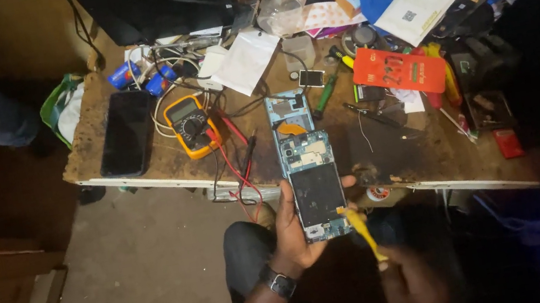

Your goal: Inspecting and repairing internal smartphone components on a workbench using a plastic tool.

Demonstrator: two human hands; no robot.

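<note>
Yellow multimeter (190,124), black phone (126,132), orange box (398,70) on workbench (161,165)

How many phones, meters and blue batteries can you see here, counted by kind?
Phones: 3, an opened one in the left hand, another opened one and a dark one on the bench
Yellow meter: 1
Blue batteries: 2
Total: 6

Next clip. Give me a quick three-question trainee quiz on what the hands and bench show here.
1. True or false: the left hand holds the opened phone.
2. What colour is the tool in the right hand?
3. The multimeter lies: A) left of the opened phone, B) right of it, C) on the floor.

Key: 1 true; 2 yellow; 3 A.
</note>
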